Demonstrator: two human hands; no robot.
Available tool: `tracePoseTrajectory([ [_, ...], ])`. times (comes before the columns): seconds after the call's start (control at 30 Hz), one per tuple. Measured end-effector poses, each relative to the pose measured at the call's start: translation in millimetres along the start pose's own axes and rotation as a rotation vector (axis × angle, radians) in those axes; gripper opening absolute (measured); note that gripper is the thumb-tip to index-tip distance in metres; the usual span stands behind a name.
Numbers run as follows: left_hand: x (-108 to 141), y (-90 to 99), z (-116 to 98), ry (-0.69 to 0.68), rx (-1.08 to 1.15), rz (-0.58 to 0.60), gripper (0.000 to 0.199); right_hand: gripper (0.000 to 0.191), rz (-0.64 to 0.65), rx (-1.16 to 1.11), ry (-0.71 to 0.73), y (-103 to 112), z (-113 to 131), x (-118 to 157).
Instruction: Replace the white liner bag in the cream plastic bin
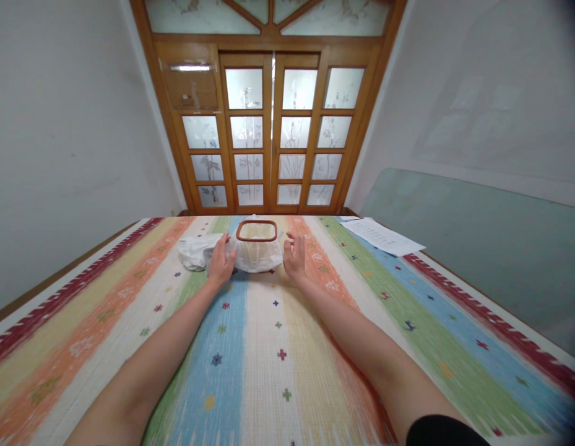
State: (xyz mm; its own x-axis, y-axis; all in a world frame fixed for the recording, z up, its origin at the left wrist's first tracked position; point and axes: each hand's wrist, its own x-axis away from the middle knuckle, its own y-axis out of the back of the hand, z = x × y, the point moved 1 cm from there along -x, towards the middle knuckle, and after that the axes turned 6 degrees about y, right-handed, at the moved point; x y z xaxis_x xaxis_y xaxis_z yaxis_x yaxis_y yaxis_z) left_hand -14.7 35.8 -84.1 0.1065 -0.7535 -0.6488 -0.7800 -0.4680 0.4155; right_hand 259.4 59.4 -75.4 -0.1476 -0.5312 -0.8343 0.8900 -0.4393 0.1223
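A container with a rounded rectangular brown rim (pixel 256 231) stands on the far part of the table. A thin, see-through white plastic bag (pixel 258 259) covers its sides, and the pale inside shows through the rim. My left hand (pixel 222 263) is at the container's left side with its fingers stretched out, close to the bag; whether it touches the bag I cannot tell. On the right side, my right hand (pixel 294 257) is open, its fingers loosely bent towards the bag. A crumpled white plastic bag (pixel 194 251) lies just left of my left hand, partly hidden by it.
A striped, colourful tablecloth (pixel 263 371) covers the table. Printed paper sheets (pixel 382 236) lie at the far right. A pale green panel (pixel 473 241) stands along the right edge. Beyond the table are wooden doors (pixel 270 136) with frosted panes.
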Motion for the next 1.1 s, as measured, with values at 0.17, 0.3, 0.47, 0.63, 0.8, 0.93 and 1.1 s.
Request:
tracePoseTrajectory([
  [0.17, 4, -14.8, -9, -0.046, -0.002, 0.105, 0.074, 0.041, 0.097, 0.027, 0.168, -5, 20, 5],
  [0.3, 8, -22.1, -12, -0.05, -0.026, 0.144, 0.084, 0.043, 0.241, 0.091, 0.329, -5, 33, 5],
  [0.47, 15, -23.4, -22, -0.138, -0.073, 0.175, 0.083, 0.022, 0.125, 0.147, 0.297, 5, 38, -7],
  [0.63, 18, -23.2, -34, -0.201, -0.064, 0.188, 0.09, 0.018, 0.181, 0.181, 0.379, 10, 38, -7],
  [0.8, 12, -17.7, -34, -0.174, 0.035, 0.175, 0.09, 0.017, 0.244, 0.2, 0.47, 7, 53, 4],
  [0.93, 10, -14.5, -20, -0.15, 0.187, 0.197, 0.102, 0.018, 0.266, 0.204, 0.498, 2, 67, 13],
  [1.1, 14, -15.8, -6, -0.049, 0.259, 0.321, 0.103, 0.015, 0.401, 0.24, 0.663, 8, 77, 21],
])
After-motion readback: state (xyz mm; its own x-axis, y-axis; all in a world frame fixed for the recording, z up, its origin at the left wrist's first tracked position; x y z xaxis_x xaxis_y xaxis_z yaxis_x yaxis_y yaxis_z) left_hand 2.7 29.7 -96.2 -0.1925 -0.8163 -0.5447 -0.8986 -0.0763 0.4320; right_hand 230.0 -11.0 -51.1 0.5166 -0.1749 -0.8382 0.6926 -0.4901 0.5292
